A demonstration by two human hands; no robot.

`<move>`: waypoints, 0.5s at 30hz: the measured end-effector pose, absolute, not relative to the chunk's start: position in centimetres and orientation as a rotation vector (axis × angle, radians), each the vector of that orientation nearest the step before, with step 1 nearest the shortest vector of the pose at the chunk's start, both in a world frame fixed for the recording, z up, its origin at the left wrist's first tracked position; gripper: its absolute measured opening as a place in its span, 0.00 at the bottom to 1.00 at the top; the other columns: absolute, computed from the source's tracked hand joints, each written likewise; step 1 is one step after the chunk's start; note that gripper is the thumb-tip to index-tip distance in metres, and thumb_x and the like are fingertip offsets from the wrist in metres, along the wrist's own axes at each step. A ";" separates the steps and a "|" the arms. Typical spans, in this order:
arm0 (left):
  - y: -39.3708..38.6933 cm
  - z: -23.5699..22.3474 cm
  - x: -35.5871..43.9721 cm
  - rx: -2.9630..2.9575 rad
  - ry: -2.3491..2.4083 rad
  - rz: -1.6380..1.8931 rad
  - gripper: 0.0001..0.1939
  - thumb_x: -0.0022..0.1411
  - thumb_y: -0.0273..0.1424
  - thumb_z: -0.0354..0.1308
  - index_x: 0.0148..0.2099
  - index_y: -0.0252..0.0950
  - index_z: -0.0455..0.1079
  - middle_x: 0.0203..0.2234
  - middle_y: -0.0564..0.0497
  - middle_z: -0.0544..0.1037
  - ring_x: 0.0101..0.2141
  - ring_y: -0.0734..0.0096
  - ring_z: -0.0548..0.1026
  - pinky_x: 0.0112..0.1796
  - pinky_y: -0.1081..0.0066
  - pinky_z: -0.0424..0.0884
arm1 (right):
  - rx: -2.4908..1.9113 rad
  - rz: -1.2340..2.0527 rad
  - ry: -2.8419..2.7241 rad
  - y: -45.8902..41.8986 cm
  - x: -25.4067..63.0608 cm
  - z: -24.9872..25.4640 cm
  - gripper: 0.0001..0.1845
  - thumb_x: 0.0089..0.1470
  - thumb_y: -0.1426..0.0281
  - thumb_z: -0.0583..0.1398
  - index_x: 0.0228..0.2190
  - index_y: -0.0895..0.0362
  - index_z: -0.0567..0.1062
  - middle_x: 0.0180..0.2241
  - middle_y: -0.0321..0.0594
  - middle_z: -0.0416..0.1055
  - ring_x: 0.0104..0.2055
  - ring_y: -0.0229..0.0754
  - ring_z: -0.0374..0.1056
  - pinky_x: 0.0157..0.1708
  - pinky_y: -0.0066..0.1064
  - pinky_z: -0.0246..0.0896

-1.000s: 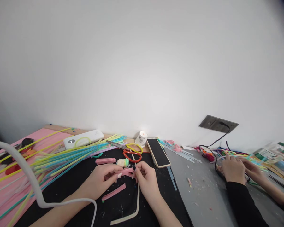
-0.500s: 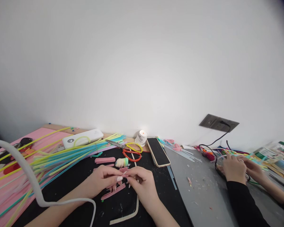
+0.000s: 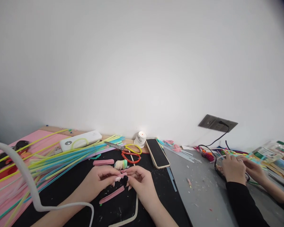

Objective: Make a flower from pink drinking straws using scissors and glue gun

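Observation:
Over the black mat (image 3: 153,195), both hands meet at a small pink fuzzy piece (image 3: 123,174) that looks like pipe cleaner. A black fuzzy tuft (image 3: 125,180) sits against it. My left hand (image 3: 103,178) pinches the piece from the left with thumb and fingers. From the other side, my right hand (image 3: 142,181) closes on it by the black tuft; the fingertips partly hide the piece. Below lies a pink pipe-cleaner strip (image 3: 111,195). Another pink bundle (image 3: 103,162) and a cream coil with a green end (image 3: 119,164) lie just beyond my fingers.
Scissors (image 3: 126,148) with red and yellow handles lie behind, near a paper cup (image 3: 140,138) and a phone (image 3: 158,153). Many pipe cleaners (image 3: 80,156) and a white power bank (image 3: 81,140) are at left. A white cable (image 3: 33,183) crosses my left forearm. A co-worker's hands (image 3: 235,168) work at right.
My fingers have shifted slightly around the pink piece, so it and the black tuft show more. The view has moved a little. The co-worker's hands stay at about the same place.

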State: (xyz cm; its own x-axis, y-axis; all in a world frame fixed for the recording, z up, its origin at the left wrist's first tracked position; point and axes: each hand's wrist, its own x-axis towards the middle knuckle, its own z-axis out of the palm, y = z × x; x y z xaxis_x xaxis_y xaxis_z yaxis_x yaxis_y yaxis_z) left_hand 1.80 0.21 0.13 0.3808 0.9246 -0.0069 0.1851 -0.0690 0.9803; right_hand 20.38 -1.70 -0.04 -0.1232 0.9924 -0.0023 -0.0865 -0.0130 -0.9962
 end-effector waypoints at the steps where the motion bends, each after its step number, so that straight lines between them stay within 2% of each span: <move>1: 0.2 0.1 1.8 1.540 1.032 0.839 0.08 0.54 0.34 0.59 0.32 0.41 0.79 0.21 0.55 0.77 0.24 0.71 0.72 0.26 0.75 0.68 | -1.095 1.335 -1.248 -1.7 20.4 -0.1 0.07 0.43 0.68 0.67 0.27 0.58 0.78 0.23 0.36 0.74 0.21 0.34 0.66 0.21 0.23 0.61; 4: 0.1 0.3 1.8 1.564 1.031 0.829 0.09 0.54 0.36 0.59 0.31 0.40 0.79 0.20 0.55 0.75 0.24 0.71 0.72 0.26 0.74 0.68 | -1.106 1.316 -1.277 -1.7 20.4 -0.1 0.07 0.45 0.67 0.66 0.24 0.58 0.78 0.20 0.34 0.71 0.20 0.33 0.64 0.21 0.23 0.60; 9: 0.0 0.6 1.8 1.631 1.055 0.776 0.13 0.58 0.40 0.56 0.31 0.38 0.78 0.19 0.54 0.73 0.23 0.70 0.71 0.26 0.74 0.66 | -1.078 1.363 -1.278 -1.7 20.3 0.1 0.08 0.45 0.66 0.66 0.26 0.58 0.78 0.22 0.35 0.73 0.20 0.32 0.64 0.21 0.23 0.61; 15: 0.1 0.4 1.8 1.668 1.070 0.776 0.16 0.59 0.41 0.54 0.32 0.35 0.77 0.19 0.53 0.72 0.23 0.71 0.69 0.25 0.75 0.64 | -1.094 1.398 -1.291 -1.7 20.3 0.0 0.10 0.46 0.64 0.65 0.27 0.60 0.76 0.19 0.33 0.69 0.20 0.33 0.64 0.23 0.24 0.61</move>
